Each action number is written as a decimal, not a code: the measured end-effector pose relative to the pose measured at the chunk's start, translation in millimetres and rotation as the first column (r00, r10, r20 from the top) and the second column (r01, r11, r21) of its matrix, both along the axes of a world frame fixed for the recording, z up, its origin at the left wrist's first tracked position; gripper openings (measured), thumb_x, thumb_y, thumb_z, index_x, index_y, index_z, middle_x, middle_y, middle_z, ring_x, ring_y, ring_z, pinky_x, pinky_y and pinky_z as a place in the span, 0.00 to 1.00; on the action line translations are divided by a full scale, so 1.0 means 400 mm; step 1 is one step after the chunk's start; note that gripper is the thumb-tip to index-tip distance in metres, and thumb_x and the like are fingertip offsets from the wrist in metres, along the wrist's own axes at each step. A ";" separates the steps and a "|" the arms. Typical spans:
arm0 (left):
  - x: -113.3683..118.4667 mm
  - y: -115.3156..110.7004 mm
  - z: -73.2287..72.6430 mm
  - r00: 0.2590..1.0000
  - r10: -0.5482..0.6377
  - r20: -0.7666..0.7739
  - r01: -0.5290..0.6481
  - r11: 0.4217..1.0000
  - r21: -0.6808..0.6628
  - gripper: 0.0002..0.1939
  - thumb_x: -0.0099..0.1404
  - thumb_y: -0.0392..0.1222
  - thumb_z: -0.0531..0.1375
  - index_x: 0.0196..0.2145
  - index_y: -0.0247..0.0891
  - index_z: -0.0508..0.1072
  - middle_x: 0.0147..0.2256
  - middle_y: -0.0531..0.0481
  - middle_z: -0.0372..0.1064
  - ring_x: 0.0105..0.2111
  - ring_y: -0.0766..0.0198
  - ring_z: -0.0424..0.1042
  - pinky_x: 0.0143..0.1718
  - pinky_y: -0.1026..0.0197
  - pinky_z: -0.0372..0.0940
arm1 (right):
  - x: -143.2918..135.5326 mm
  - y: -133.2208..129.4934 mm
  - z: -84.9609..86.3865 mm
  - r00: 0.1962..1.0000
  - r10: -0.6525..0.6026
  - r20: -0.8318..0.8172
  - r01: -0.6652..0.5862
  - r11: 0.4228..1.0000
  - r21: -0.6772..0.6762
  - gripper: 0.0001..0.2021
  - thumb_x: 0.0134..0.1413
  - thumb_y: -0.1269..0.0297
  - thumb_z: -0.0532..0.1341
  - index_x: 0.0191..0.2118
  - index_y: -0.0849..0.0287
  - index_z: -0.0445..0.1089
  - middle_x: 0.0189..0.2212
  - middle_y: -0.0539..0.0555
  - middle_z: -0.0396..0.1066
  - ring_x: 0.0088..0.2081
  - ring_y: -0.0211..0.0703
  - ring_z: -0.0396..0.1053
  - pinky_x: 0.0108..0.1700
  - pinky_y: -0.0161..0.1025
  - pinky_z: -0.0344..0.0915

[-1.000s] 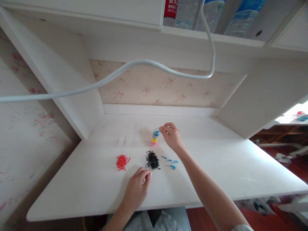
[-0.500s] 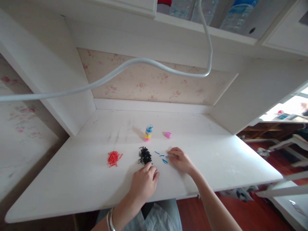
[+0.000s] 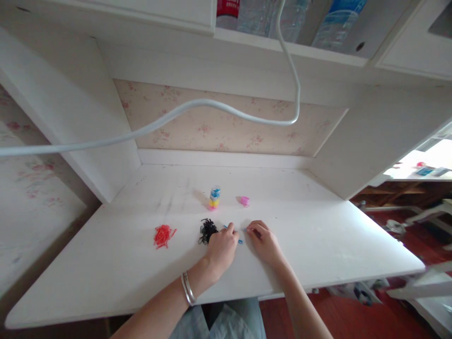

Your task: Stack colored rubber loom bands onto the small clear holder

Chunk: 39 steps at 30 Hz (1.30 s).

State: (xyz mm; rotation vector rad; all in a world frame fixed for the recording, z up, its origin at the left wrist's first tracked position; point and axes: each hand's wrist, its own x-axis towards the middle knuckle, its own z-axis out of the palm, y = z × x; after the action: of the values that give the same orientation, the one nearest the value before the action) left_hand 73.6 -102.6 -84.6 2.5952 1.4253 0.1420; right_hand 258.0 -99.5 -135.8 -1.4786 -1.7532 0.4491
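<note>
My left hand (image 3: 223, 246) is over the small blue rubber bands (image 3: 240, 241), its fingers curled and pressed together; whatever they pinch is hidden. Just to its right, my right hand (image 3: 264, 241) rests low on the table with thumb and fingertips closed on the end of a thin blue rubber band (image 3: 245, 230). A pile of black rubber bands (image 3: 207, 230) lies beside the left hand, which partly covers it. Farther left is a heap of red rubber bands (image 3: 163, 235).
On the white table (image 3: 116, 268), behind the bands, stands a small clear container (image 3: 214, 197) with blue, yellow and pink contents. A small pink object (image 3: 245, 201) lies to its right. A white cable (image 3: 208, 102) hangs across the view, below a shelf holding plastic bottles (image 3: 259, 16).
My left hand has moved right and forward, from below the black pile onto the blue bands. My right hand has closed its fingertips on a blue band. The view has shifted slightly.
</note>
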 end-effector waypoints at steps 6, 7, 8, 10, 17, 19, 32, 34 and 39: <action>-0.036 0.038 0.054 0.978 0.104 0.179 -0.115 0.992 0.052 0.12 0.69 0.42 0.49 0.38 0.42 0.72 0.41 0.48 0.67 0.35 0.65 0.72 0.35 0.64 0.66 | 0.004 -0.001 0.000 0.999 -0.033 -0.036 0.033 0.999 0.018 0.13 0.59 0.58 0.52 0.34 0.57 0.71 0.37 0.57 0.70 0.35 0.42 0.69 0.38 0.38 0.65; -0.050 0.055 0.071 0.962 0.124 0.245 -0.149 0.985 0.088 0.12 0.69 0.43 0.49 0.38 0.43 0.72 0.41 0.49 0.67 0.36 0.65 0.72 0.36 0.65 0.66 | 0.004 -0.001 -0.001 0.999 -0.035 -0.037 0.035 0.999 0.015 0.13 0.59 0.58 0.52 0.34 0.56 0.71 0.37 0.57 0.70 0.35 0.42 0.68 0.38 0.37 0.65; -0.064 0.076 0.089 0.939 0.143 0.314 -0.190 0.973 0.127 0.11 0.69 0.43 0.50 0.39 0.43 0.72 0.42 0.49 0.67 0.37 0.66 0.71 0.38 0.64 0.65 | 0.005 0.000 -0.003 0.998 -0.038 -0.039 0.039 0.999 0.012 0.13 0.59 0.57 0.52 0.34 0.56 0.71 0.37 0.56 0.70 0.34 0.41 0.68 0.37 0.37 0.65; -0.093 0.123 0.127 0.893 0.157 0.422 -0.253 0.950 0.183 0.11 0.68 0.44 0.51 0.40 0.43 0.72 0.42 0.50 0.68 0.38 0.66 0.71 0.40 0.65 0.65 | 0.006 0.001 -0.005 0.998 -0.044 -0.046 0.045 0.999 0.013 0.13 0.58 0.57 0.52 0.34 0.56 0.72 0.37 0.56 0.70 0.32 0.40 0.68 0.35 0.36 0.64; -0.142 0.249 0.173 0.861 0.270 0.431 -0.386 0.898 0.210 0.10 0.66 0.43 0.53 0.37 0.43 0.75 0.40 0.51 0.69 0.37 0.64 0.71 0.42 0.63 0.64 | 0.010 0.002 -0.006 0.997 -0.048 -0.060 0.049 0.999 0.016 0.12 0.59 0.58 0.53 0.34 0.56 0.72 0.37 0.55 0.70 0.32 0.39 0.67 0.36 0.36 0.63; -0.143 0.261 0.164 0.869 0.284 0.405 -0.388 0.900 0.201 0.10 0.65 0.43 0.53 0.37 0.44 0.75 0.40 0.51 0.69 0.37 0.64 0.71 0.41 0.63 0.64 | 0.011 0.002 -0.007 0.997 -0.051 -0.063 0.052 0.999 0.008 0.12 0.59 0.58 0.53 0.34 0.56 0.71 0.37 0.55 0.70 0.32 0.40 0.67 0.36 0.36 0.63; -0.189 0.156 0.153 0.804 0.140 0.579 -0.313 0.926 0.210 0.12 0.67 0.44 0.51 0.37 0.40 0.73 0.37 0.50 0.70 0.36 0.64 0.70 0.40 0.63 0.63 | 0.013 0.015 -0.024 0.989 -0.065 -0.133 0.065 0.998 -0.004 0.13 0.58 0.55 0.54 0.33 0.56 0.72 0.37 0.55 0.70 0.32 0.40 0.66 0.35 0.37 0.63; -0.199 0.090 0.118 0.791 0.142 0.596 -0.267 0.955 0.127 0.12 0.68 0.45 0.50 0.37 0.41 0.73 0.37 0.50 0.70 0.36 0.64 0.70 0.38 0.63 0.63 | -0.003 0.027 -0.012 0.980 -0.083 -0.182 0.083 0.997 -0.009 0.13 0.57 0.54 0.55 0.33 0.57 0.72 0.36 0.56 0.69 0.31 0.39 0.66 0.33 0.37 0.63; -0.217 -0.074 -0.013 0.743 0.220 0.632 -0.165 0.975 -0.146 0.13 0.68 0.45 0.50 0.37 0.41 0.73 0.34 0.50 0.69 0.33 0.64 0.69 0.34 0.64 0.63 | -0.092 0.087 0.082 0.957 -0.020 -0.291 0.038 0.998 0.055 0.12 0.55 0.54 0.57 0.32 0.57 0.72 0.38 0.56 0.67 0.32 0.38 0.65 0.29 0.34 0.63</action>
State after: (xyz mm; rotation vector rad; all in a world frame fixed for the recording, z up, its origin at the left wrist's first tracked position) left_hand -13.2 -132.1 -89.8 1.9974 1.3648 0.8953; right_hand 221.2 -64.6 -102.8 -1.3207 -1.4981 0.5632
